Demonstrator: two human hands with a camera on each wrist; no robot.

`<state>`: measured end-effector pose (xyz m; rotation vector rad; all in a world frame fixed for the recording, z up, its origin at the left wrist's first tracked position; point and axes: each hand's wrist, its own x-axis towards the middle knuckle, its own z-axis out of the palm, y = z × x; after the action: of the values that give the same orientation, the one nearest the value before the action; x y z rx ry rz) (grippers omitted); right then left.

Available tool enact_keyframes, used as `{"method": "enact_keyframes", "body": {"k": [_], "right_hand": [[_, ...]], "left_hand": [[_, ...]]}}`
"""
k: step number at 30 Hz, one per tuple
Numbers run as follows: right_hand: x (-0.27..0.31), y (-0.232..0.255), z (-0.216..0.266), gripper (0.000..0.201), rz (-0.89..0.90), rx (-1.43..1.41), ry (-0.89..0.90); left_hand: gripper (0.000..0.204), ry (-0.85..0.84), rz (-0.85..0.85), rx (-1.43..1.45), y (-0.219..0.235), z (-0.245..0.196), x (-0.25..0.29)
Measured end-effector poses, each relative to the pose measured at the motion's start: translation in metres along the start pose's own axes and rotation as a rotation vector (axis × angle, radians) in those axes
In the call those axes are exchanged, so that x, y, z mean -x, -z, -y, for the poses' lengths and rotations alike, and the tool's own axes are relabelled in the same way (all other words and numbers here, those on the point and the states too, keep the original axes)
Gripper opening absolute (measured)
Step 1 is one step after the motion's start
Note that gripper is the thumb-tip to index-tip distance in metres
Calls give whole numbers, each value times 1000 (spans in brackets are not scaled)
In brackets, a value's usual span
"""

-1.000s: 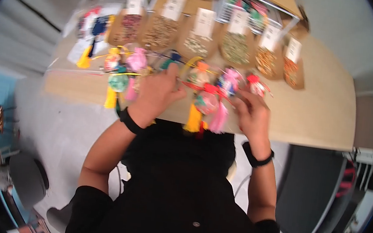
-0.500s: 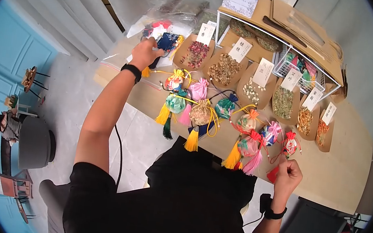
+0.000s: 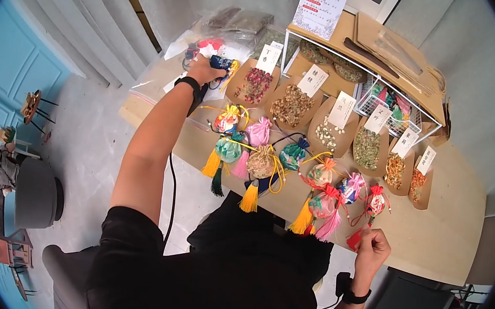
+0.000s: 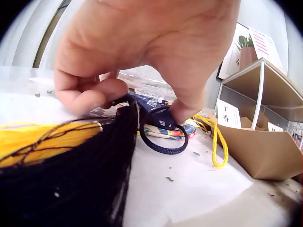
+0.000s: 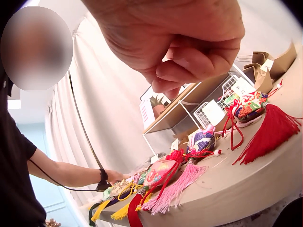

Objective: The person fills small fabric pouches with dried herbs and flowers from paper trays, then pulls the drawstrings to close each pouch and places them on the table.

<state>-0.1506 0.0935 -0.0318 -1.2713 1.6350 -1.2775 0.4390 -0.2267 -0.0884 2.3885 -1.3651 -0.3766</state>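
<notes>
At the table's far left, my left hand (image 3: 204, 71) holds a navy sachet (image 4: 158, 116) between thumb and fingers. Its dark tassel (image 4: 90, 184) spreads close to the left wrist camera, with yellow strands beside it. A patterned sachet (image 4: 165, 132) lies under the navy one. My right hand (image 3: 373, 249) is held over the table's front edge, fingers curled with nothing between them. Below it lies the red tassel (image 5: 270, 135) of a small red sachet (image 3: 376, 203). Between the hands, several tasselled sachets lie in a row, among them a pink one (image 3: 258, 132) and a gold one (image 3: 262, 163).
Behind the sachets stand several brown paper trays (image 3: 285, 117) of dried herbs with white label cards (image 3: 312, 79). A white-framed shelf (image 3: 357, 52) holds a wire basket (image 3: 388, 100). A printed sign (image 3: 321, 7) stands on top. Plastic bags (image 3: 238, 22) lie at the back left.
My left hand has moved from the middle sachets to the far left and taken hold of the navy sachet. My right hand has drawn back to the front edge. The head view has turned.
</notes>
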Motion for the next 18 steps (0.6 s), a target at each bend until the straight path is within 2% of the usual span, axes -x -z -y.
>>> {"method": "enact_keyframes", "body": {"k": [4,8,9,12,13,16,18], "right_hand": [[2,-3,0,35,5,-11,37],[3,-5,5,36,16,-30,29],[3,-6,5,36,20,-36,26],[3,-5,-4,36,43,-18,29],[4,-5,-2,35,47,-44,25],[-3,-14,11,29,64,-87,28],[-11,-17,18,19,79,-63,50]], "left_hand": [[115,33,44,141,7,-2,4],[70,-101,-107,250,3,7,11],[53,-136,-199,249,1,7,13],[50,-116,-317,362,3,10,18],[45,-121,-387,423,8,5,27],[35,-283,-388,699,32,-14,69],[30,-315,-246,890,64,-46,129]]}}
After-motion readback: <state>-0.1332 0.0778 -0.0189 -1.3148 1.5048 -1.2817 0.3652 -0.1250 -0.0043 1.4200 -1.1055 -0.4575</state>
